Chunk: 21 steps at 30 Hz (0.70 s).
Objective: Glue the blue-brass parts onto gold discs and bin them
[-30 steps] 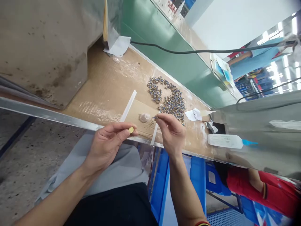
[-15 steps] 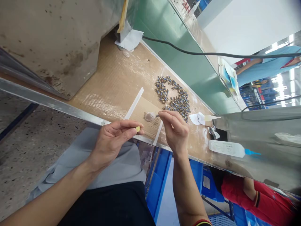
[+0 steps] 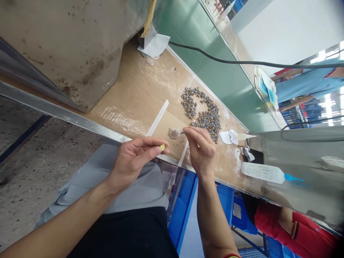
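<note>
Between the thumb and fingers of my left hand (image 3: 134, 157) is a small yellow piece (image 3: 162, 147), round-edged and mostly covered by the fingers. My right hand (image 3: 200, 147) is pinched at the fingertips, and a tiny dark part (image 3: 182, 132) shows at their tip, too small to name. Just left of those fingertips lies a small clear round dish (image 3: 174, 133) on the brown work surface (image 3: 131, 96). Tiny dark specks are scattered beside the dish. Behind my right hand spreads a pile of small blue and brass-coloured metal parts (image 3: 208, 120).
White tape strips (image 3: 158, 117) cross the surface. To the right are a white bottle with a blue nozzle (image 3: 263, 172) and a paper scrap (image 3: 228, 136). A metal housing (image 3: 67, 46) stands at left. A black cable (image 3: 215, 59) runs above the green panel. Other people sit nearby.
The whole view has shifted slightly, so the table things appear further right. My right fingertips are a little nearer the clear dish. My left hand keeps its grip on the yellow piece.
</note>
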Tool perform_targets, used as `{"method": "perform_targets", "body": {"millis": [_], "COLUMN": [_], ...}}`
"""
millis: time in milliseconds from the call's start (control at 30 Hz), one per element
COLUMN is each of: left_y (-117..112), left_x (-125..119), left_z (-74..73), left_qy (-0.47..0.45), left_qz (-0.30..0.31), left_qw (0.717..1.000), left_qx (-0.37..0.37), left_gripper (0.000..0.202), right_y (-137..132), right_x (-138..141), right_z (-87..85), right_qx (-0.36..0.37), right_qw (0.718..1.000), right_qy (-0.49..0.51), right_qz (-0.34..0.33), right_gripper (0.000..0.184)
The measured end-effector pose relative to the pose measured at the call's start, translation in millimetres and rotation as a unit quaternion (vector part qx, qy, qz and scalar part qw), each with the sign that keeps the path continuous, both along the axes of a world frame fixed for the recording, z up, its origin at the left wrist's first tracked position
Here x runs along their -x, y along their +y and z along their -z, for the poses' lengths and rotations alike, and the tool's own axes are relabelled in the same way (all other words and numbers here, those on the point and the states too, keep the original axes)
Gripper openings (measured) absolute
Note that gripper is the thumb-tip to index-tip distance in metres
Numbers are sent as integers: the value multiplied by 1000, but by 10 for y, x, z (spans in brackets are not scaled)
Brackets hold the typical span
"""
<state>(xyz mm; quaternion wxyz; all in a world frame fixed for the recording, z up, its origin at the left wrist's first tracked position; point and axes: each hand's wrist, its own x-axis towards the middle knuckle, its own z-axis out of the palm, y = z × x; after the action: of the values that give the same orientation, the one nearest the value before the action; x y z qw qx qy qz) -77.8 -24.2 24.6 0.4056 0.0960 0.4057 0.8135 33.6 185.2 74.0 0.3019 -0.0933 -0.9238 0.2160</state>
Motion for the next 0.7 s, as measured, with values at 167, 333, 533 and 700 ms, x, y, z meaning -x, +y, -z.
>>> {"method": "perform_targets", "body": {"millis": [167, 333, 533, 700], "left_y": [9, 3, 1, 6], "left_x": [7, 1, 0, 1], "left_z": [-21, -23, -26, -7], "left_qy": [-5, -6, -6, 2], "left_qz": [0, 2, 0, 5], "left_qw": [1000, 1000, 1000, 1000], "left_qx": [-3, 1, 10, 8], "left_gripper": [11, 11, 13, 11], "right_y": [0, -16, -31, -44], "right_x": [7, 10, 4, -12], "right_z": [26, 1, -29, -26], "right_qx": [-15, -26, -42, -49], "right_qw": [1000, 1000, 999, 999], "right_qy": [1, 5, 0, -9], "right_qz": [7, 7, 17, 11], "right_gripper": [27, 26, 26, 28]}}
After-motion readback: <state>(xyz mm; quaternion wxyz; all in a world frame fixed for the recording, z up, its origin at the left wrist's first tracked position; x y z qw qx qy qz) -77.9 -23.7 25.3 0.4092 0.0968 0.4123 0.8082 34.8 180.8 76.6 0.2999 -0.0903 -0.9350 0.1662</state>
